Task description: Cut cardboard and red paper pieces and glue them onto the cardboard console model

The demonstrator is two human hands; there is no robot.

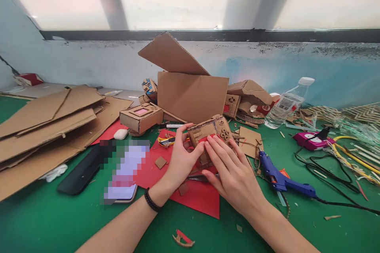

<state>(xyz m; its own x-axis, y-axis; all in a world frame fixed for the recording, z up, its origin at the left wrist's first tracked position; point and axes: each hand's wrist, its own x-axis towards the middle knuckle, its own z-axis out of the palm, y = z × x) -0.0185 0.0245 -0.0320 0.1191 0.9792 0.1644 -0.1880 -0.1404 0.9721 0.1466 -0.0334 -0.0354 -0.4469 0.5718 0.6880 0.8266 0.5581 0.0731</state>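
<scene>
A small cardboard model of a handheld game console [212,127] is tilted up toward me above the table. It has raised buttons and a red panel on its face. My left hand [183,160] grips its left side, thumb in front. My right hand [231,166] lies over the face with fingers stretched out, the tips touching the red panel and the thumb apart below. Part of the face is hidden by these fingers. Underneath are a sheet of red paper [204,203], small cardboard squares [160,162] and a yellow utility knife [166,141].
Stacked cardboard sheets [44,122] and a phone [127,174] lie left. Behind stand a cardboard box model [141,122] and a large cardboard panel [192,97]. At right are a blue glue gun [282,180] with its cord, a tilted water bottle [286,104] and a purple power socket [313,141].
</scene>
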